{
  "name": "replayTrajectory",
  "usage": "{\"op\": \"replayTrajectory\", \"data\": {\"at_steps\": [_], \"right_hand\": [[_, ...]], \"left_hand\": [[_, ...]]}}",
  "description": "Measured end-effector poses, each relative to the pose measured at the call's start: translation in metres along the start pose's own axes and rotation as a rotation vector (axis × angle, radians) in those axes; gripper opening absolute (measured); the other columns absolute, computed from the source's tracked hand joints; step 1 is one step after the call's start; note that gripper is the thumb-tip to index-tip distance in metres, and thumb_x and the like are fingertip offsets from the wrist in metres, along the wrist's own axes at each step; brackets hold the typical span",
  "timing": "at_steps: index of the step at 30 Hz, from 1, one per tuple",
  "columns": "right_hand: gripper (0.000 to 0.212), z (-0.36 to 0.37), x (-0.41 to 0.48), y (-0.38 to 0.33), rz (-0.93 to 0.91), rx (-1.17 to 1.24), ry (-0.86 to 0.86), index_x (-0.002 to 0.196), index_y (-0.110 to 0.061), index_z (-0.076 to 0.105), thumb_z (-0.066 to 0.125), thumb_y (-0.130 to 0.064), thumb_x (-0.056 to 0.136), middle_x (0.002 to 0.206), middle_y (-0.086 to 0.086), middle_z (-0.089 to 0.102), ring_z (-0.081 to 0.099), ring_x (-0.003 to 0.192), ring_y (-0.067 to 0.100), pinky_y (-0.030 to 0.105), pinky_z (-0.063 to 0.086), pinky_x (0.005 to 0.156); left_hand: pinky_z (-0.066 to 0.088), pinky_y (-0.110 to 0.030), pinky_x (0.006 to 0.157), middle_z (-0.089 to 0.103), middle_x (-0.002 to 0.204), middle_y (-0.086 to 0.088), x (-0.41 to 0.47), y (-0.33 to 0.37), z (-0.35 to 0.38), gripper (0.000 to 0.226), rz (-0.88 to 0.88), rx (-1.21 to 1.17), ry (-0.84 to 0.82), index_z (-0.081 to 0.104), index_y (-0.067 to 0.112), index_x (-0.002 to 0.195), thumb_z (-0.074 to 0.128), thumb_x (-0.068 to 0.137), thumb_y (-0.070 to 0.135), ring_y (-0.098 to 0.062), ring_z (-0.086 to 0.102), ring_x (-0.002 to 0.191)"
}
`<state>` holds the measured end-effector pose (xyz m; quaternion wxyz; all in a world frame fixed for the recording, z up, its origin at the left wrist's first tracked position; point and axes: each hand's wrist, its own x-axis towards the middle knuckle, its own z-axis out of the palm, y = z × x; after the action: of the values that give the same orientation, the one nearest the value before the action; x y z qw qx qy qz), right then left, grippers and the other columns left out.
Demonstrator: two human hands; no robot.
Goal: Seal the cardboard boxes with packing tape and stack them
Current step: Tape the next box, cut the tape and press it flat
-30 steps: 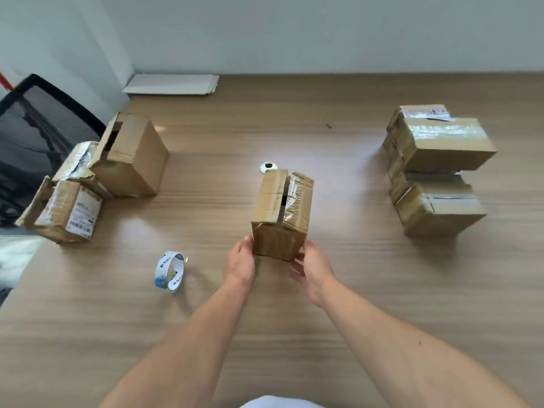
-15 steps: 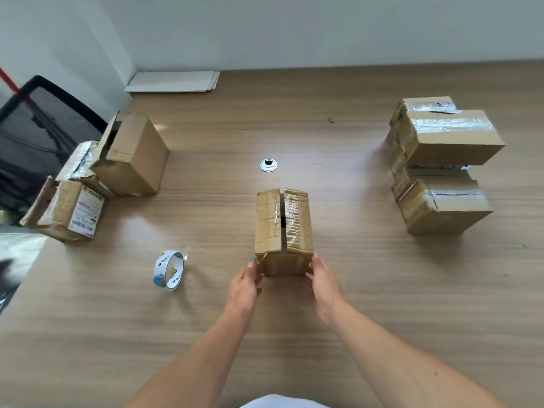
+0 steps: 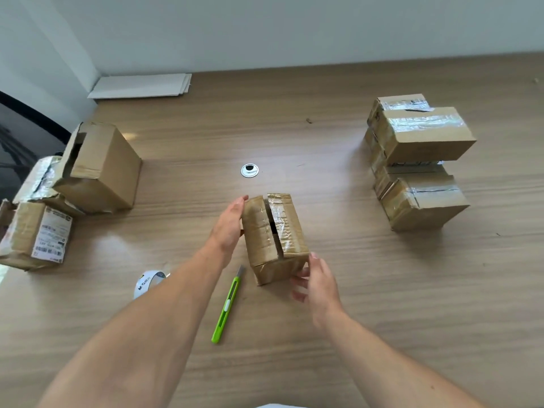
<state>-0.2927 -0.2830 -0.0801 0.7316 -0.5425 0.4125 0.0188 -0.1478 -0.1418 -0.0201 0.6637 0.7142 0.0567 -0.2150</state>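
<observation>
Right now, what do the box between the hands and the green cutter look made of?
The box looks like brown cardboard, matte and creased, with glossy clear tape wrinkled on its flaps. The green cutter looks like smooth plastic, slightly glossy, with a grey, probably metal, blade tip.
</observation>
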Motion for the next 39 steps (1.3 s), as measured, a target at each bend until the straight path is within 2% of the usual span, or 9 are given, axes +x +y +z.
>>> {"op": "replayTrajectory", "data": {"at_steps": [5, 7, 11, 16, 21, 25, 30, 35, 39], "right_hand": [[0.035, -0.007, 0.007, -0.007, -0.026, 0.097, 0.093, 0.112, -0.025, 0.065, 0.038, -0.046, 0.107, 0.11, 0.001, 0.07, 0.066, 0.103, 0.023, 0.036, 0.053, 0.065], [0.038, -0.01, 0.009, -0.012, -0.047, 0.138, 0.108, 0.118, -0.025, 0.066, 0.04, -0.049, 0.106, 0.112, 0.001, 0.072, 0.068, 0.102, 0.021, 0.04, 0.058, 0.071], [0.034, -0.014, 0.013, -0.021, -0.059, 0.186, 0.112, 0.107, -0.024, 0.074, 0.051, -0.048, 0.101, 0.107, 0.004, 0.077, 0.07, 0.109, 0.028, 0.055, 0.053, 0.1], [0.032, -0.013, 0.016, -0.024, -0.04, 0.145, 0.062, 0.096, -0.031, 0.078, 0.061, -0.057, 0.089, 0.109, 0.0, 0.077, 0.071, 0.108, 0.026, 0.054, 0.053, 0.102], [0.045, 0.011, 0.014, -0.018, -0.021, 0.035, -0.051, 0.098, -0.038, 0.079, 0.061, -0.072, 0.073, 0.107, -0.006, 0.078, 0.071, 0.107, 0.021, 0.051, 0.052, 0.103], [0.051, 0.031, 0.006, -0.02, 0.004, -0.042, -0.105, 0.102, -0.035, 0.078, 0.054, -0.074, 0.081, 0.106, -0.007, 0.078, 0.071, 0.107, 0.02, 0.049, 0.051, 0.105], [0.051, 0.058, 0.001, -0.026, 0.065, -0.058, -0.17, 0.108, -0.024, 0.076, 0.038, -0.058, 0.104, 0.102, 0.001, 0.078, 0.073, 0.089, 0.018, 0.031, 0.053, 0.074], [0.046, 0.062, 0.005, -0.028, 0.056, -0.051, -0.17, 0.112, -0.023, 0.07, 0.034, -0.051, 0.107, 0.092, -0.003, 0.077, 0.069, 0.076, 0.012, 0.026, 0.051, 0.062], [0.042, 0.057, 0.003, -0.035, 0.016, -0.12, -0.1, 0.11, -0.026, 0.069, 0.039, -0.053, 0.104, 0.111, 0.0, 0.071, 0.066, 0.1, 0.019, 0.04, 0.054, 0.085]], "left_hand": [[0.039, -0.047, 0.115, 0.068, 0.13, 0.001, -0.011, -0.02, 0.001, 0.076, -0.006, 0.019, 0.1, 0.067, 0.017, 0.13, 0.045, 0.081, 0.071, -0.017, 0.058, 0.128], [0.042, -0.043, 0.113, 0.071, 0.123, 0.001, -0.02, -0.028, 0.001, 0.069, -0.018, 0.008, 0.141, 0.07, 0.013, 0.122, 0.047, 0.085, 0.067, -0.016, 0.062, 0.119], [0.047, -0.035, 0.078, 0.07, 0.08, 0.008, -0.037, -0.045, 0.005, 0.039, -0.038, -0.022, 0.047, 0.072, 0.017, 0.09, 0.046, 0.105, 0.041, -0.011, 0.06, 0.077], [0.044, -0.033, 0.07, 0.07, 0.084, 0.012, -0.055, -0.062, 0.0, 0.049, -0.043, 0.007, 0.075, 0.074, 0.031, 0.099, 0.051, 0.079, 0.069, -0.011, 0.06, 0.076], [0.048, -0.042, 0.09, 0.072, 0.089, 0.01, -0.067, -0.068, -0.025, 0.031, -0.06, -0.033, 0.214, 0.073, 0.036, 0.091, 0.047, 0.098, 0.05, -0.015, 0.062, 0.089], [0.048, -0.037, 0.085, 0.069, 0.094, 0.003, -0.071, -0.072, -0.046, 0.03, -0.086, -0.089, 0.268, 0.071, 0.032, 0.092, 0.046, 0.104, 0.043, -0.016, 0.061, 0.09], [0.044, -0.036, 0.078, 0.065, 0.093, 0.002, -0.076, -0.072, -0.066, 0.032, -0.102, -0.127, 0.346, 0.069, 0.032, 0.088, 0.046, 0.101, 0.05, -0.017, 0.058, 0.086], [0.048, -0.035, 0.078, 0.068, 0.098, -0.003, -0.078, -0.077, -0.071, 0.032, -0.098, -0.172, 0.351, 0.066, 0.026, 0.098, 0.042, 0.105, 0.046, -0.017, 0.061, 0.087], [0.048, -0.036, 0.079, 0.069, 0.095, -0.01, -0.076, -0.072, -0.077, 0.051, -0.06, -0.14, 0.334, 0.069, 0.015, 0.104, 0.047, 0.092, 0.059, -0.02, 0.061, 0.085]]}}
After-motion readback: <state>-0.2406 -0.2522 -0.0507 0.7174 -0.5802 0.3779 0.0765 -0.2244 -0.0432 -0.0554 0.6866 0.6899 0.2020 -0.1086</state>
